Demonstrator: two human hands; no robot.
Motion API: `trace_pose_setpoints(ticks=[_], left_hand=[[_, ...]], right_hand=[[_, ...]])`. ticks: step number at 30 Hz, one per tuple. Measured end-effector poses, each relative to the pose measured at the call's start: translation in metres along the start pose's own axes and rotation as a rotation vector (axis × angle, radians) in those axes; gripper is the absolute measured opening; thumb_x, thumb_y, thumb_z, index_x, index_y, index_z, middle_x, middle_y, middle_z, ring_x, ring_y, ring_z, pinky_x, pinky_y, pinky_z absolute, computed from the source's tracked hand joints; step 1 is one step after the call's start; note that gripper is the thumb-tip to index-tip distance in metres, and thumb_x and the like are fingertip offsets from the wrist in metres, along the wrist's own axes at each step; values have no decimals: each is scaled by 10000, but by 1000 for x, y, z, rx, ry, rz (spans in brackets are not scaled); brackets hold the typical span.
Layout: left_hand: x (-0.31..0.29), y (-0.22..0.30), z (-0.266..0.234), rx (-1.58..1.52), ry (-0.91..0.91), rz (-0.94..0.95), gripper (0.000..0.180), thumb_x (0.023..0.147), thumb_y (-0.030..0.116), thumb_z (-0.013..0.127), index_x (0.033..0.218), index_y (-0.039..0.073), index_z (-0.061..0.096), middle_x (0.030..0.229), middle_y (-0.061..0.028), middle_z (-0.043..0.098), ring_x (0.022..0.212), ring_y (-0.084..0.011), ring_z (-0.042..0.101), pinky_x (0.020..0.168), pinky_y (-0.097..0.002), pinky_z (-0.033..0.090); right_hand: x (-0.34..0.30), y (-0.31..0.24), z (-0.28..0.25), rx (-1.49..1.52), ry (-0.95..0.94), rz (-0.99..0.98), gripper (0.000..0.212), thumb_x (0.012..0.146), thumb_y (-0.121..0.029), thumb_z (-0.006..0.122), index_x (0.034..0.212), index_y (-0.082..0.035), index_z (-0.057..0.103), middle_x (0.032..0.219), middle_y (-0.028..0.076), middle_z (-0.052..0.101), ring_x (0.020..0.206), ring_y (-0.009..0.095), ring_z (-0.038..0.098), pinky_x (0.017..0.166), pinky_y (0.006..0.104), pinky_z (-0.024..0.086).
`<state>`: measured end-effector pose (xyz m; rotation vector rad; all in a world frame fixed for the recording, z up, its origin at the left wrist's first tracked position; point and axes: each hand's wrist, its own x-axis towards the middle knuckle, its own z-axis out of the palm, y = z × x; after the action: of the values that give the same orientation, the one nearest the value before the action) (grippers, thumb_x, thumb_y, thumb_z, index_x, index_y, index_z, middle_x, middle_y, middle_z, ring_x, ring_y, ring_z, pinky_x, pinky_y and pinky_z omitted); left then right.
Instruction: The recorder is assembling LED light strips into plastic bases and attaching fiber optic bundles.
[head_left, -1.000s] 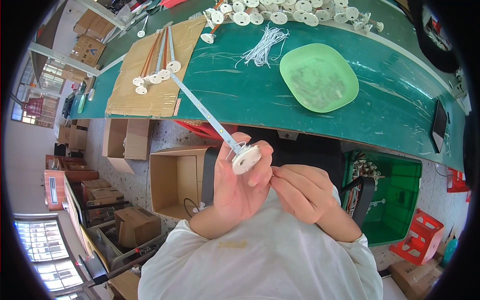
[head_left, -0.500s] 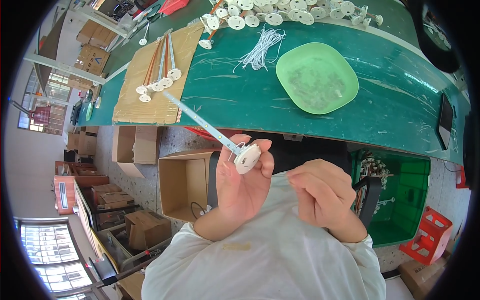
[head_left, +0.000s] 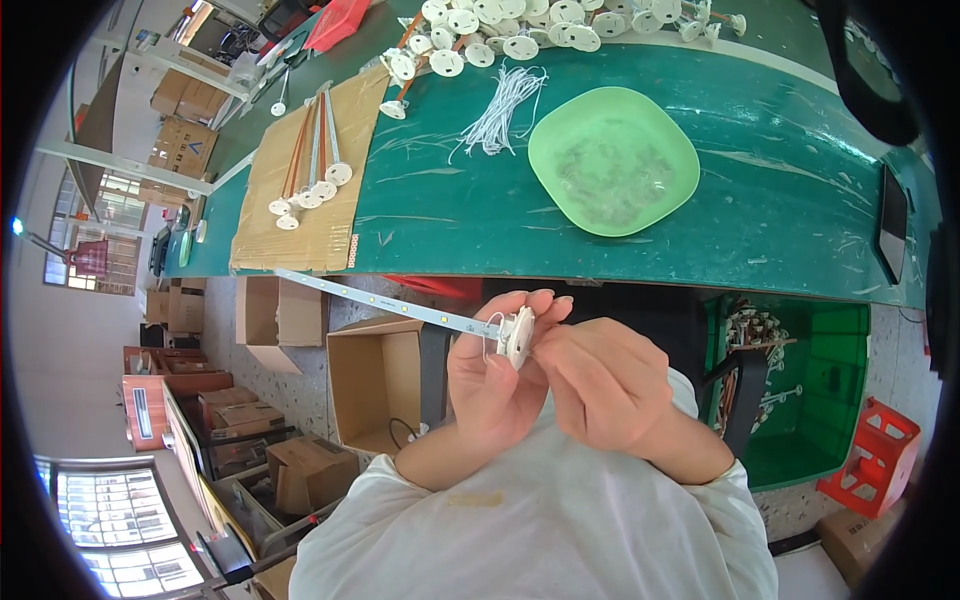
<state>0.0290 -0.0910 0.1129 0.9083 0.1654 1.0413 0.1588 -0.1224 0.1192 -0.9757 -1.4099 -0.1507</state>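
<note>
My left hand (head_left: 490, 395) grips a round white cap (head_left: 517, 338) between thumb and fingers. From the cap, a long narrow LED strip (head_left: 385, 304) with small yellowish chips extends to the left, and thin white wire loops at their joint. The cap is turned nearly edge-on, its face toward the right. My right hand (head_left: 612, 385) is pinched against that face, its fingertips bent inward. Whatever those fingertips may hold is too small or hidden to make out. Both hands are above my lap, just in front of the green table (head_left: 440, 225).
Several similar capped strips (head_left: 323, 189) lie on a cardboard sheet (head_left: 252, 245). Beyond are white wires (head_left: 500, 110), a heap of capped pieces (head_left: 520, 46) and a light-green bowl (head_left: 682, 135) of tiny clear pieces. A phone (head_left: 888, 225) lies right; a green crate (head_left: 835, 400) stands below.
My right hand has moved left and now meets the cap. My left hand has turned the cap edge-on, and the strip has swung down to lie flatter. The view has shifted slightly.
</note>
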Motion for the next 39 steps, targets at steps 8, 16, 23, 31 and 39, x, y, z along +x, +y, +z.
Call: trace_pose_setpoints(ticks=[8,16,23,31,39], left_hand=[[4,-9,-1,179,25,97,501,989,265,570,1377,-23,438,1351,-179,545,1272,-343,521,1064,-464,423],[11,-11,-5,319,55,105,358,1000,111,514,1327,-34,497,1312,-212,565,1236,-361,546,1062,-501,420],[12,-19,0,239,117,175,372,1002,121,517,1329,-54,493,1361,-204,532,1252,-361,537,1062,-489,423],[16,-24,13,234,86,166,375,994,82,481,1338,-67,490,1352,-203,535,1268,-368,525,1066,-475,411],[7,-11,2,163,112,130,377,999,97,496,1342,-58,483,1351,-207,537,1265,-372,527,1074,-483,412]], right_hand=[[7,-7,2,-102,-109,-86,144,753,100,604,895,95,623,802,186,654,606,288,634,525,327,526],[17,-3,2,-20,-204,9,160,753,137,620,906,90,626,738,154,627,589,289,614,534,330,500],[15,4,7,31,-138,68,152,781,130,621,914,56,629,759,145,634,588,273,584,533,315,467],[17,3,9,-108,-13,-48,92,793,85,636,884,76,635,772,141,647,582,263,612,526,305,496],[13,-5,14,-118,-123,-90,100,782,102,631,880,87,646,763,145,645,603,268,631,540,310,522]])
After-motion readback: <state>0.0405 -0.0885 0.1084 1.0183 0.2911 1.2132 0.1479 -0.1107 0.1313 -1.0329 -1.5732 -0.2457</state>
